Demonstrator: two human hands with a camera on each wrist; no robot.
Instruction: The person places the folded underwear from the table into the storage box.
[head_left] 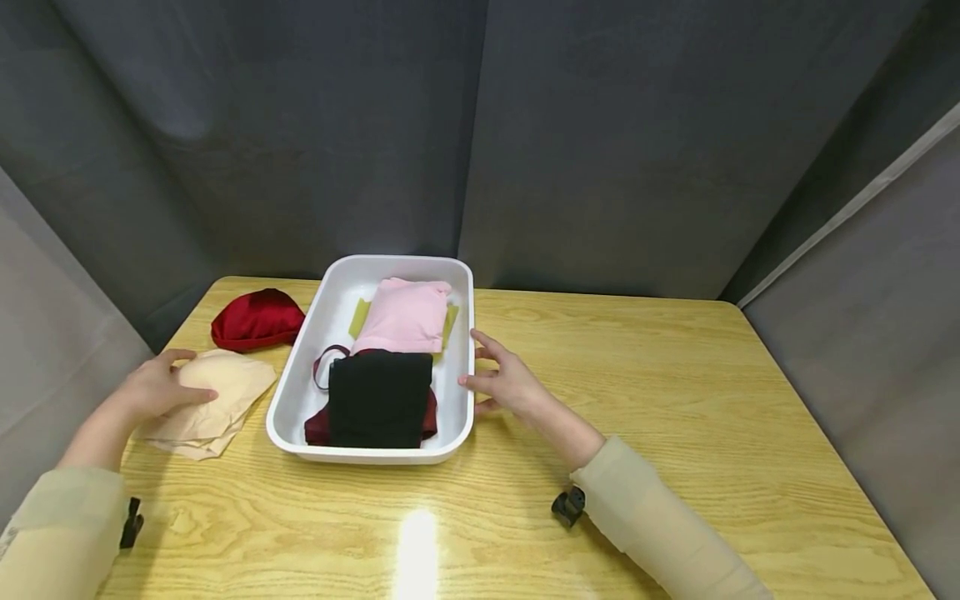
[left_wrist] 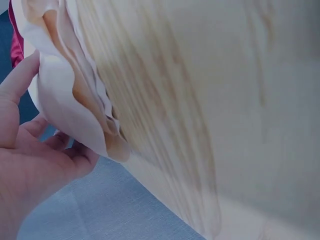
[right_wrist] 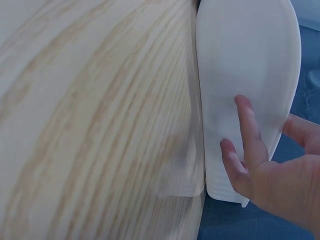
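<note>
My left hand spreads over a beige folded garment at the left of the table, thumb stretched across its top and fingers by its far left edge. In the left wrist view, layered beige cloth shows wavy edges, with fingertips right at its border. A white plastic bin stands beside it. At the bin's right wall is my right hand, fingers spread. In the right wrist view, the straight fingers lie along the outer wall, with one digit behind the rim.
Inside the bin lie a folded pink garment over a yellow-green piece, and a folded black garment over a dark red one. A shiny red garment sits on the wooden table at back left. Grey curtains surround the table.
</note>
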